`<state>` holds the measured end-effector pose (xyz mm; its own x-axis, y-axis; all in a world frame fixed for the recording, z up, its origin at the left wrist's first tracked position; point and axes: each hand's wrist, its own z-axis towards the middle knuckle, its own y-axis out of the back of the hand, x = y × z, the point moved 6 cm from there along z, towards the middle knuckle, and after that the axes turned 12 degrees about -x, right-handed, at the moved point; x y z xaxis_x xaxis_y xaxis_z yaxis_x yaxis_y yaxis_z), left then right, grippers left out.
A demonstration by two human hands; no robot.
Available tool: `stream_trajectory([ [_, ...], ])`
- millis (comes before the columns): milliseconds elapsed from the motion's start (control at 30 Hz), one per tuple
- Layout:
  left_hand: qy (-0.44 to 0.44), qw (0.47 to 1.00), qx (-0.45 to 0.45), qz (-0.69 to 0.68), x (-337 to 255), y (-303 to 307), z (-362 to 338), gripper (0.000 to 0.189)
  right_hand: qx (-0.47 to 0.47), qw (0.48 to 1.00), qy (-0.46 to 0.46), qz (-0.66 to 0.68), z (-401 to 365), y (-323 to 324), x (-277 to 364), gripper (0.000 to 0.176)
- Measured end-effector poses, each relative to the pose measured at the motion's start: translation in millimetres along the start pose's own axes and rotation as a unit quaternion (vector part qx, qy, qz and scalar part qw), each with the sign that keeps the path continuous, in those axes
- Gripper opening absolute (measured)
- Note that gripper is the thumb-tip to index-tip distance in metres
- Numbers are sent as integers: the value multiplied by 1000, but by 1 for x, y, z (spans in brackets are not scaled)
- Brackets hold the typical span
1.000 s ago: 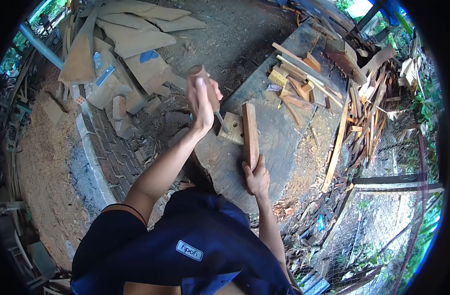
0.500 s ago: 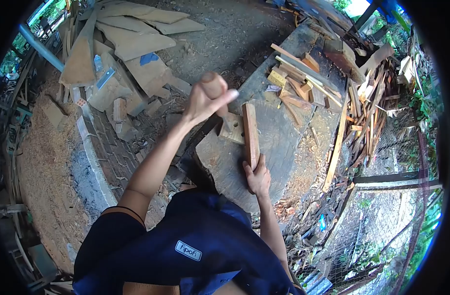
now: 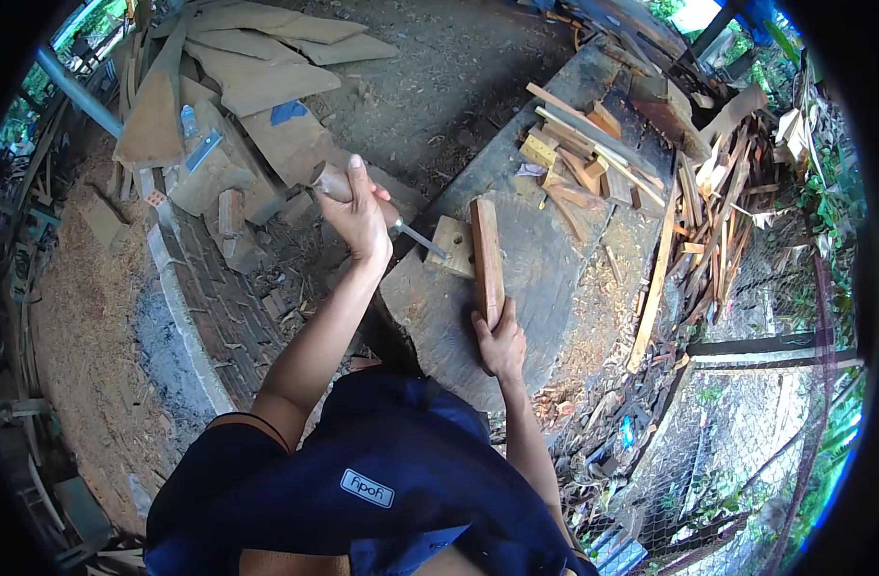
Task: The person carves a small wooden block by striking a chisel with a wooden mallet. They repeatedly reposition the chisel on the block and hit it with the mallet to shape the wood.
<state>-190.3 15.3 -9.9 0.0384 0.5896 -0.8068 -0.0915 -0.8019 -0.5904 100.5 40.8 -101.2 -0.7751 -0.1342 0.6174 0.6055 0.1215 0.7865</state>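
Note:
My left hand is closed round the wooden handle of a chisel, its thumb stretched along it. The metal blade slants down to the right, and its tip is at a small wooden block with round holes. This block lies on a large round wooden stump. Against the block's right side lies a long reddish-brown wooden bar. My right hand grips the bar's near end, fingers and thumb on either side of it.
Wood offcuts and thin strips lie on the dark bench beyond the stump. More scrap wood is piled at the right. Flat boards stand at the upper left, near a small bottle. Wire netting is at the lower right.
My left hand has moved left and down, and the chisel has tilted from nearly upright to a low slant. My right hand and the bar have hardly moved.

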Motion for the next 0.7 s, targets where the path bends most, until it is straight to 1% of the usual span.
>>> stream_trajectory([
  [67,-19,1000,15,4,-5,1,-4,30,2,1000,-2,-2,0,1,1,54],
  [100,-19,1000,15,4,-7,1,-7,30,4,1000,-2,-4,0,1,1,54],
  [167,-75,995,58,4,-19,-2,-18,26,7,1000,-4,-4,0,0,0,54],
  [200,-75,995,58,4,-21,0,-23,26,9,1000,-6,-3,0,-1,-1,54],
  [267,-146,979,132,56,-29,-4,-38,29,8,1000,-7,-3,0,0,-1,54],
  [300,-146,979,132,57,-29,-3,-41,29,7,1000,-7,-2,0,-1,-1,53],
  [400,-215,954,189,89,-29,-6,-51,36,4,1000,-5,0,-1,-1,-2,53],
  [433,-213,954,189,88,-31,-8,-53,36,3,1000,-6,-1,0,0,-2,53],
  [500,-144,967,206,32,-31,-11,-58,36,4,1000,-7,-1,0,0,-1,53],
  [633,-134,972,193,8,-25,-13,-51,40,9,1000,-12,0,-1,0,1,54],
  [700,-129,970,205,2,-21,-14,-50,41,2,1000,-6,-6,-1,1,0,54],
])
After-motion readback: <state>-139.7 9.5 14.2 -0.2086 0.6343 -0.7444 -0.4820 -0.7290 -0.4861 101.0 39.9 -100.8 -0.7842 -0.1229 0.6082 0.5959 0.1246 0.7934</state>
